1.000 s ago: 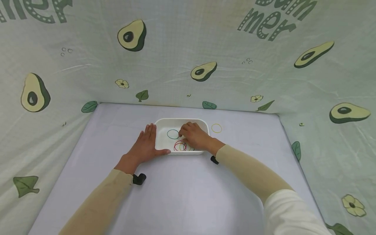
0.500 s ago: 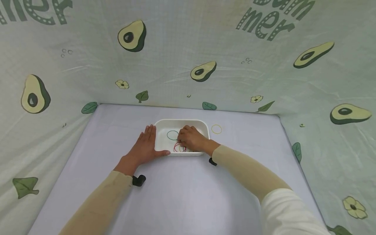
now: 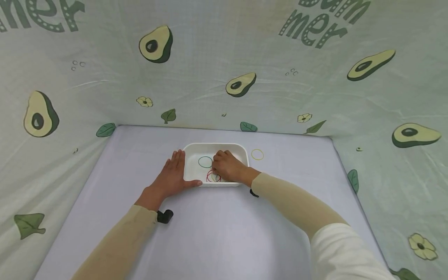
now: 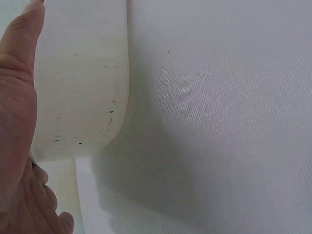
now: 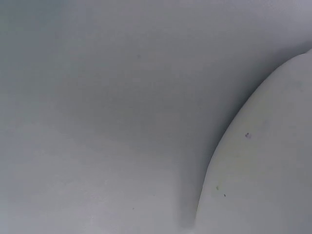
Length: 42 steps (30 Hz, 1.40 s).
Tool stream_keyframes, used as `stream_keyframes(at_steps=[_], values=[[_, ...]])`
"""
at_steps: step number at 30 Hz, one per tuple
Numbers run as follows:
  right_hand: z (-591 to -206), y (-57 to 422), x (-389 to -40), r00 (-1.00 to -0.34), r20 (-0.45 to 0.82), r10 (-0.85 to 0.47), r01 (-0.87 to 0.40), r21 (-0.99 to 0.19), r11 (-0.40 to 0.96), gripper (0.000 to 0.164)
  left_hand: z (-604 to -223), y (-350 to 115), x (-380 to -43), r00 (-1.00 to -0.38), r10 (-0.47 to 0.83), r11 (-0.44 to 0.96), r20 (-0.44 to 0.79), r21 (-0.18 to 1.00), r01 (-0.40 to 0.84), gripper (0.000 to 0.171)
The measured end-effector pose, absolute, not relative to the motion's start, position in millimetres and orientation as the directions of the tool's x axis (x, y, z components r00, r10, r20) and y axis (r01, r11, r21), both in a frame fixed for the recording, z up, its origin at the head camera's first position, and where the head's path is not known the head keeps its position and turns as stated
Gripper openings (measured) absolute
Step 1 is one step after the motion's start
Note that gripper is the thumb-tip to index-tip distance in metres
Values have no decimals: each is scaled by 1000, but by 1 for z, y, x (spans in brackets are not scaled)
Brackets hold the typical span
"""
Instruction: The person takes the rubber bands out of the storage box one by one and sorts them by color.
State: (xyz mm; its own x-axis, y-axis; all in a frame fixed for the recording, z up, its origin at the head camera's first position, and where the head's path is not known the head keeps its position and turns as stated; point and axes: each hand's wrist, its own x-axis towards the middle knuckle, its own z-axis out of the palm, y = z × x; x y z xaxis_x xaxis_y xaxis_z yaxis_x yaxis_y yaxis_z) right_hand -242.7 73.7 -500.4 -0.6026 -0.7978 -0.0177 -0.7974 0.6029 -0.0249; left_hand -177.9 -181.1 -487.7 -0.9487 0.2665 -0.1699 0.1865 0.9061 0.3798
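A white tray holds several thin coloured rubber bands. A green rubber band lies flat near its middle; red rubber bands overlap paler ones by the front wall. My left hand lies with straight fingers along the tray's left side, its thumb on the front rim; the left wrist view shows this hand against the tray's outer wall. Inside the tray, my right hand bends its fingers down beside the bands. Its fingertips are hidden, so whether they pinch a band cannot be seen.
One yellow rubber band lies on the white table, right of the tray. An avocado-print sheet rises behind the table and along both sides. The right wrist view shows only pale surfaces and part of the tray's outer wall.
My right hand has moved slightly down and toward the near side of the tray, covering more of the bands by the front wall. My left hand has stayed in place.
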Motion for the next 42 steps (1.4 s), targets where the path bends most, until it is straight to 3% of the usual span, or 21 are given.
stream_keyframes(at_steps=[5, 24, 33, 42], values=[[-501, 73, -242, -598, 33, -801, -796, 92, 599, 22, -488, -180, -178, -948, 262, 909, -178, 374, 181, 137], [-500, 74, -246, -622, 50, -782, -767, 165, 620, 23, -487, -178, -180, -947, 265, 911, -180, 370, 184, 136], [-500, 78, -249, -678, 151, -720, -710, 118, 694, 20, -487, -178, -180, -950, 257, 911, -179, 374, 176, 137], [-502, 79, -251, -693, 230, -683, -690, 64, 721, 21, -487, -178, -181, -949, 264, 907, -170, 380, 185, 135]])
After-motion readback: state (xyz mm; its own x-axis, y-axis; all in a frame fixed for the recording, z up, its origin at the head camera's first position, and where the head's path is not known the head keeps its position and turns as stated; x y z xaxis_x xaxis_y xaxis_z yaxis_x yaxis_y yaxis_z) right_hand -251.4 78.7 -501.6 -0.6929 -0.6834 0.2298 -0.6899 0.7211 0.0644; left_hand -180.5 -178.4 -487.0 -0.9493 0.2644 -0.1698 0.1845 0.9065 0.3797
